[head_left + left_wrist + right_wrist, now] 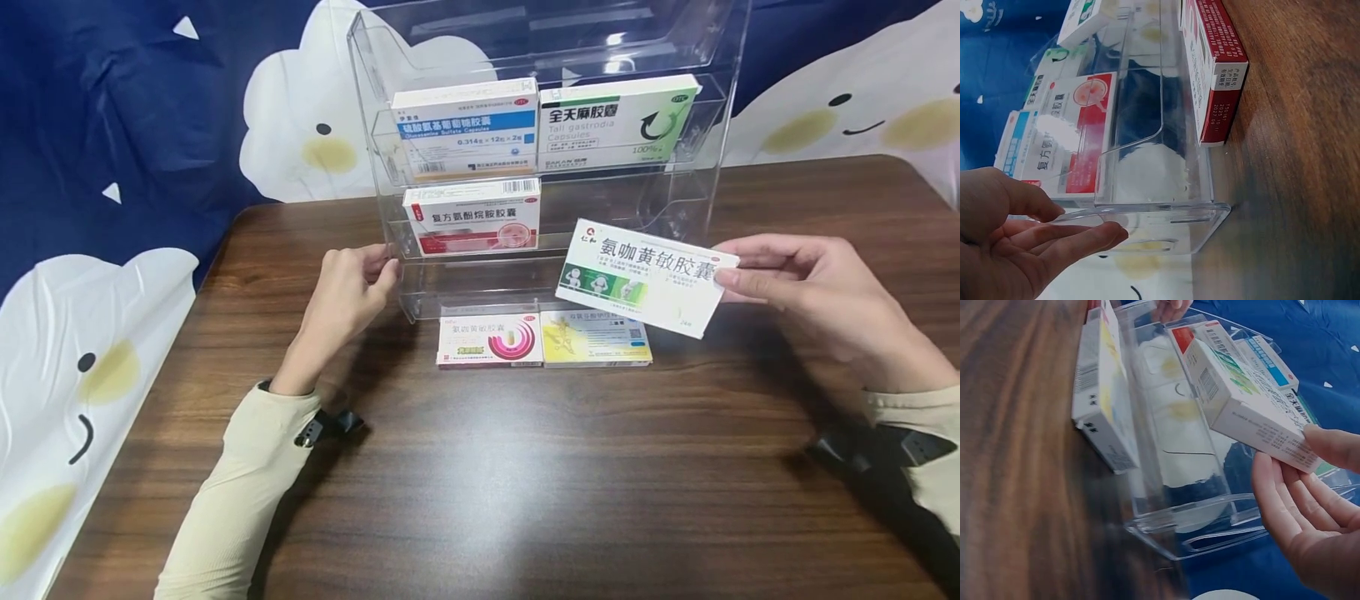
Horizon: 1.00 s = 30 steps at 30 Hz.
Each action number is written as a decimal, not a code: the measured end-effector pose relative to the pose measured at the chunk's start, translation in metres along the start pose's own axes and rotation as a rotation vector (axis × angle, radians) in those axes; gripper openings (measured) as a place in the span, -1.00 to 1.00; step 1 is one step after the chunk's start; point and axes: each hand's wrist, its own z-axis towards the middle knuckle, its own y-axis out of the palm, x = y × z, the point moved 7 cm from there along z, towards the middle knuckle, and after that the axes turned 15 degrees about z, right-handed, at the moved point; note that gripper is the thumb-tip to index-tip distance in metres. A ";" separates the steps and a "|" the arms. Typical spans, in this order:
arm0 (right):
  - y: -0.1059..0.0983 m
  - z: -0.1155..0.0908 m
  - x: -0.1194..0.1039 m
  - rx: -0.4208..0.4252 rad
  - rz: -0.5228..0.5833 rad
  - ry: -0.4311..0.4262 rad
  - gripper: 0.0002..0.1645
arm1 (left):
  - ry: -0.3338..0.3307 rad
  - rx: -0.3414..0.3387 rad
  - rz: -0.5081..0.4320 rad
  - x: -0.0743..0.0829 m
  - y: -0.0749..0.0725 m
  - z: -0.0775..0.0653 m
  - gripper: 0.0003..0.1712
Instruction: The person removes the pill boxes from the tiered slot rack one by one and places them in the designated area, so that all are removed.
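I have the white-and-green cold-capsule box [645, 287] right of centre in the head frame, pinched at its right end by the right fingers [772, 246]. It lies to the left of them, its long axis sloping gently from upper left down to lower right. That slope against the level tiers of the clear rack [465, 279] is, I judge, what any next move turns on. The right hand is clearly the nearer one; the left fingers [1082, 247] grip the rack's side edge.

Left of the held box, a red-and-white capsule box [472, 218] sits in a tier. Above stand a blue-and-white glucosamine box [465, 133] and a green-and-white gastrodia box [615, 125]. Below, a pink-ringed box [487, 342] and a yellow box [596, 342] stand side by side at the rack's foot, near the surface [487, 483].

The right wrist view gives me the held box's barcode side, hidden from the head camera. I cannot tell whether that box touches the rack.
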 end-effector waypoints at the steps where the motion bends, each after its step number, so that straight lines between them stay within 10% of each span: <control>1: 0.000 -0.001 0.003 -0.006 0.030 0.008 -0.65 | 0.004 0.002 0.001 0.001 0.000 0.000 -0.75; 7: 0.001 -0.009 0.020 -0.032 0.238 0.065 -0.63 | 0.022 0.012 -0.005 0.003 -0.001 0.001 -0.75; 21: 0.000 -0.018 0.037 -0.044 -0.081 0.168 -0.60 | -0.017 -0.006 -0.053 -0.001 0.003 0.002 -0.71; 30: 0.011 -0.028 0.047 -0.197 -0.095 0.172 -0.59 | -0.044 -0.025 -0.090 -0.005 0.004 0.001 -0.72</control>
